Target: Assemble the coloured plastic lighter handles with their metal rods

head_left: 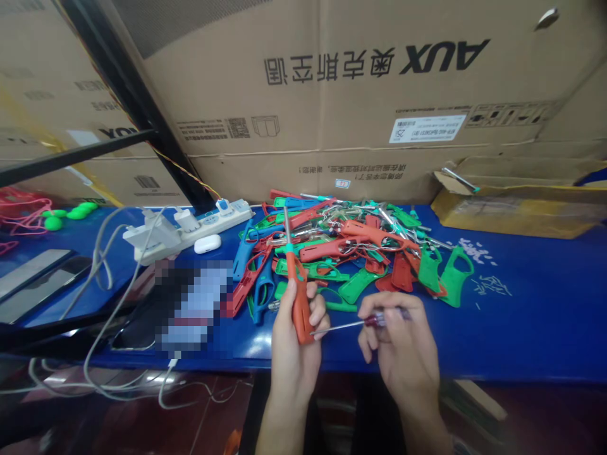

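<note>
My left hand (296,354) is wrapped round an orange long-necked gas lighter (300,309), its metal barrel pointing up and away from me. In my right hand (403,347) is a screwdriver (372,321) with a dark red handle. The screwdriver's thin shaft runs left, and its tip meets the lower end of the lighter's body. Just beyond both hands lies a heap of lighter parts (332,249): red, green and blue shells, metal barrels and wires. A green shell (456,275) with a loop-shaped opening rests at the heap's right side.
A white power strip (208,229) with plugged-in chargers, an earbud case (207,244) and a pixelated phone (194,309) are on the left. Small white pieces (474,251) lie on the blue table (535,316). An open cardboard box (516,205) stands back right.
</note>
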